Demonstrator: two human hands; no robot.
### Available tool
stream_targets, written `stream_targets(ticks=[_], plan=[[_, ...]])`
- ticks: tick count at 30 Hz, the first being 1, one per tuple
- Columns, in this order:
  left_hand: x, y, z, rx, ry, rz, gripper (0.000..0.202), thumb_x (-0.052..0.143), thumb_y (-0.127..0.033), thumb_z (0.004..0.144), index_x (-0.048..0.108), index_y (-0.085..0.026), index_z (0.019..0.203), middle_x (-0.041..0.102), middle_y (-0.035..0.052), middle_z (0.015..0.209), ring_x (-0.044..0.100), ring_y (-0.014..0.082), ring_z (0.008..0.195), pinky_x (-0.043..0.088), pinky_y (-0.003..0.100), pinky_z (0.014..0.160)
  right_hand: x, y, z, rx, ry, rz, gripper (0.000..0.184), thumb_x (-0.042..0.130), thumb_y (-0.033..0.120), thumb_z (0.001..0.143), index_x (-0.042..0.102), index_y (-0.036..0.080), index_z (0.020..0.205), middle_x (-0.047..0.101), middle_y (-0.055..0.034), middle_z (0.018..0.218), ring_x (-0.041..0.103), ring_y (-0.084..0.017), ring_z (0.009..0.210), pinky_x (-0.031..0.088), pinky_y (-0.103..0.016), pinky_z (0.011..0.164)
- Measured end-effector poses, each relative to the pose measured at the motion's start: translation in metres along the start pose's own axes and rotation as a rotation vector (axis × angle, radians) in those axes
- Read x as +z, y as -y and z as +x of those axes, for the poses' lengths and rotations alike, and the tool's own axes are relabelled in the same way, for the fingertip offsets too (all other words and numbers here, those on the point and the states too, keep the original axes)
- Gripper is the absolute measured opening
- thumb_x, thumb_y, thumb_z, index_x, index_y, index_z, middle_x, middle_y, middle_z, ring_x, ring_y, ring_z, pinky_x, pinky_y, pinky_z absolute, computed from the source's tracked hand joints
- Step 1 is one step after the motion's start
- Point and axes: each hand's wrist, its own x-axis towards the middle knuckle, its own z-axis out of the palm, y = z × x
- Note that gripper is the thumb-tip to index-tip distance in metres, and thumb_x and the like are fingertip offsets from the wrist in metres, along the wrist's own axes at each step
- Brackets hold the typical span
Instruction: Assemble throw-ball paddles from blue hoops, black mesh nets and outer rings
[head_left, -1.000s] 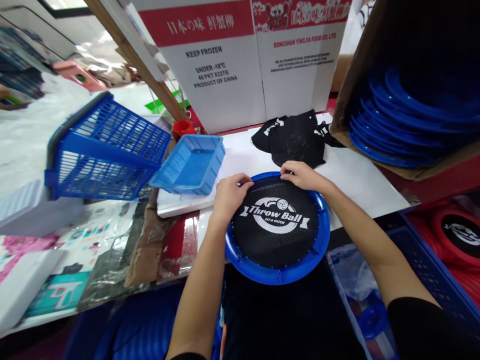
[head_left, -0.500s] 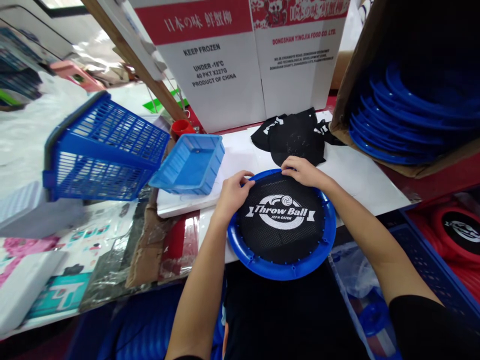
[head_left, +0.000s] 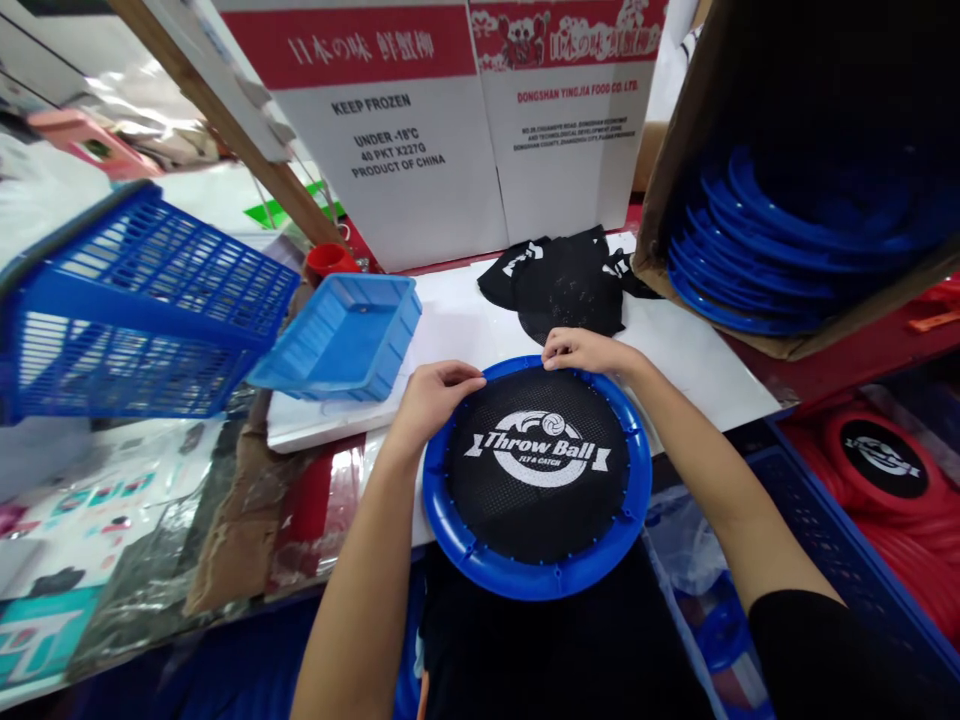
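A blue plastic ring lies in front of me, its near edge overhanging my lap. Stretched inside it is a round black mesh with a white "Throw Ball" print. Small blue pegs show through the mesh edge along the near side and right. My left hand pinches the mesh edge at the ring's far left. At the far side, the bent fingers of my right hand pinch the same edge, partly hiding it. Just beyond lie several loose black mesh pieces in a pile.
A shallow light-blue tray and a blue basket stand at left. A carton at right holds stacked blue rings. White boxes form the back. Red discs fill a crate at lower right.
The view has swung a little, so most things appear further left. Both hands keep to the far edge of the mesh, with the left fingertips slightly shifted along it.
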Motion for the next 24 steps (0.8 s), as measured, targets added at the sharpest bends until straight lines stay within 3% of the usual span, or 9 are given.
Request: stream_targets(ticks=[5,12,15,19,21,24], plan=[[-0.006,0.003,0.001,0.011,0.079,0.002,0.019,0.075,-0.034,0.074,0.078,-0.02,0.087,0.081,0.006,0.089,0.075,0.0242,0.087,0.06,0.039,0.088,0.0,-0.001,-0.001,-0.021,0.017,-0.005,0.011,0.069,0.028,0.088,0.075,0.019,0.086,0.062,-0.0042,0.098,0.061,-0.019,0.089,0.05,-0.037,0.089],[0.003,0.004,0.0,0.101,0.01,0.134,0.009,0.072,-0.026,0.08,0.077,-0.02,0.085,0.081,0.0055,0.09,0.074,0.0235,0.089,0.059,0.039,0.091,0.003,0.005,-0.006,-0.049,-0.069,-0.116,0.015,0.065,0.029,0.092,0.075,0.02,0.087,0.068,-0.0062,0.1,0.064,-0.02,0.089,0.053,-0.039,0.09],[0.005,0.002,-0.002,0.158,0.029,0.17,0.012,0.066,-0.026,0.086,0.077,-0.02,0.089,0.079,0.0064,0.094,0.074,0.0236,0.093,0.059,0.039,0.092,0.008,0.014,-0.009,-0.174,-0.147,-0.17,0.019,0.062,0.032,0.097,0.077,0.021,0.093,0.07,-0.0097,0.115,0.065,-0.025,0.108,0.05,-0.047,0.103],[0.01,0.001,-0.006,0.404,0.07,0.262,0.02,0.062,-0.034,0.096,0.076,-0.021,0.099,0.074,0.0099,0.116,0.069,0.026,0.113,0.055,0.045,0.105,0.018,0.019,-0.01,-0.212,-0.029,-0.335,0.02,0.071,0.036,0.095,0.081,0.029,0.11,0.055,-0.0094,0.154,0.042,-0.035,0.147,0.031,-0.062,0.123],[0.015,0.002,-0.006,0.489,0.147,0.351,0.022,0.063,-0.036,0.097,0.077,-0.021,0.105,0.067,0.0126,0.132,0.064,0.0289,0.126,0.049,0.05,0.114,0.022,0.017,-0.01,-0.158,0.057,-0.395,0.028,0.073,0.036,0.094,0.079,0.033,0.121,0.045,-0.0079,0.164,0.03,-0.038,0.155,0.025,-0.066,0.125],[0.02,0.006,-0.005,0.496,0.263,0.476,0.03,0.066,-0.035,0.096,0.074,-0.022,0.121,0.052,0.0159,0.153,0.051,0.0352,0.144,0.04,0.057,0.122,0.026,0.014,-0.009,-0.13,0.113,-0.415,0.033,0.073,0.039,0.094,0.076,0.032,0.127,0.041,-0.008,0.167,0.026,-0.039,0.157,0.023,-0.066,0.127]])
